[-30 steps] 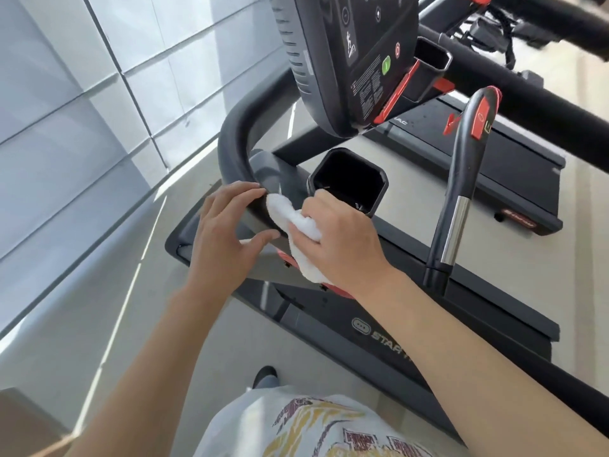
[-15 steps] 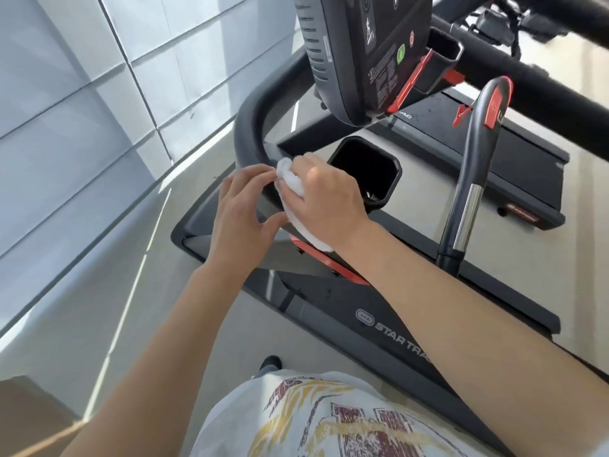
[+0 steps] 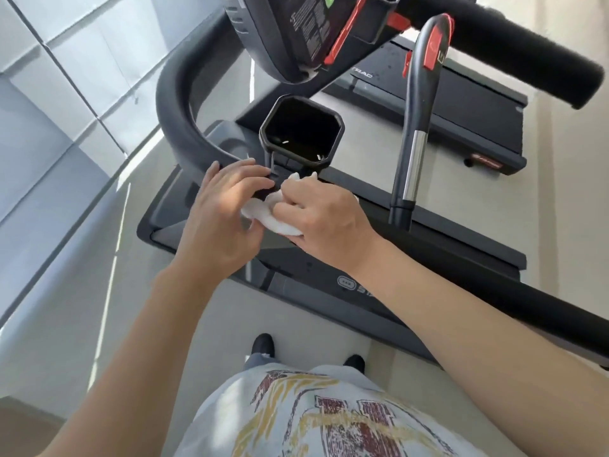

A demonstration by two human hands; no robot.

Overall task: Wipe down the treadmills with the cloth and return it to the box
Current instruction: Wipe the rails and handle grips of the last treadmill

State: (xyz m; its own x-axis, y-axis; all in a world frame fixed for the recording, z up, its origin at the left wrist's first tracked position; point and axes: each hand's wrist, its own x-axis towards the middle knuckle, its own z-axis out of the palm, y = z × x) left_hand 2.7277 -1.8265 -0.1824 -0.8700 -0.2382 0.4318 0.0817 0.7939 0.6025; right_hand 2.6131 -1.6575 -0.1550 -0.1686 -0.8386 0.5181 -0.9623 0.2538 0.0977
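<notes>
The wiping step is in hand: both hands work at the lower end of the curved handrail [image 3: 184, 127] of the near treadmill [image 3: 329, 282], just below the black cup holder [image 3: 301, 133]. The white cloth [image 3: 270, 217] sits bunched between the hands, touching the dark frame under the cup holder. The right hand [image 3: 324, 222] has its fingers curled closed around the cloth, a wad sticking out on each side of the fist. The left hand [image 3: 224, 212] lies half open, fingers spread over the rail's end and thumb against the cloth's edge; whether it pinches the cloth I cannot tell. The next move likely calls for running the cloth on along the frame or up the rail; no box is in view yet.

Compared with half a second ago, the hands and cloth have dropped from the rail's inner bend to its base under the cup holder, and the camera has tilted down, showing both shoes [image 3: 263, 346]
</notes>
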